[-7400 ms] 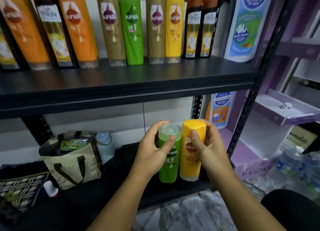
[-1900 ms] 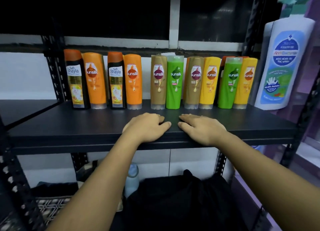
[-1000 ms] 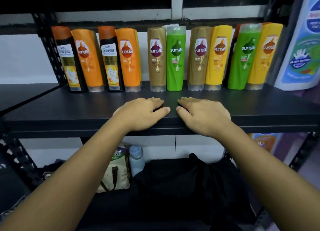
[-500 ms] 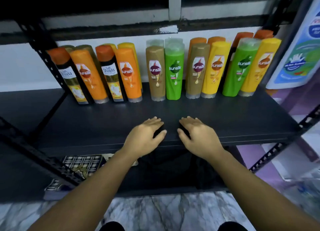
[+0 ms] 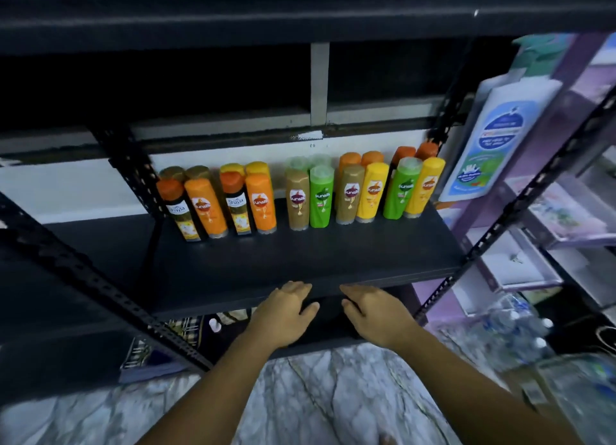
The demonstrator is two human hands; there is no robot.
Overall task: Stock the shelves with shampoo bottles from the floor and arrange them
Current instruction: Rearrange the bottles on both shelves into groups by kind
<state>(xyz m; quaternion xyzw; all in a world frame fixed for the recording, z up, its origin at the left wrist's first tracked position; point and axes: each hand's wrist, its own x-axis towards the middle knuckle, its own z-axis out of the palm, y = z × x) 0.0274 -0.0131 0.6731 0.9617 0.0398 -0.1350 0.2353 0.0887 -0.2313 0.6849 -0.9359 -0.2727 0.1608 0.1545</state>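
**Empty hands at the shelf lip, bottles ranked along the back**

The left hand (image 5: pixel 286 314) and the right hand (image 5: pixel 376 314) lie loose and spread, fingertips at the front edge of the matte black shelf board (image 5: pixel 300 264). Neither holds anything. The tall plastic shampoo bottles (image 5: pixel 321 198) stand upright at the back of that board in two ranks, paired by colour: black with orange tops, orange, tan, green and yellow. None shows on the grey marbled floor (image 5: pixel 316 398), so the stocking looks all but done and only straightening seems due.

The main risk is toppling. The bottles are narrow, tall and shoulder to shoulder. A push on one front bottle would likely tip its neighbours or knock the rear rank against the white wall (image 5: pixel 83 188). Weight leaned on the lip could also shake the board.

A broad bare strip runs between the front rank and the lip, which gives room to slide bottles forward. The ends are tight. The black bottle with the orange top (image 5: pixel 178 211) stands just beside the perforated black upright (image 5: pixel 133 174). The end yellow bottle (image 5: pixel 425 188) stands near the big white pump bottle with a blue label (image 5: pixel 500 134). The dark shelf overhead (image 5: pixel 300 24) limits lifting height.
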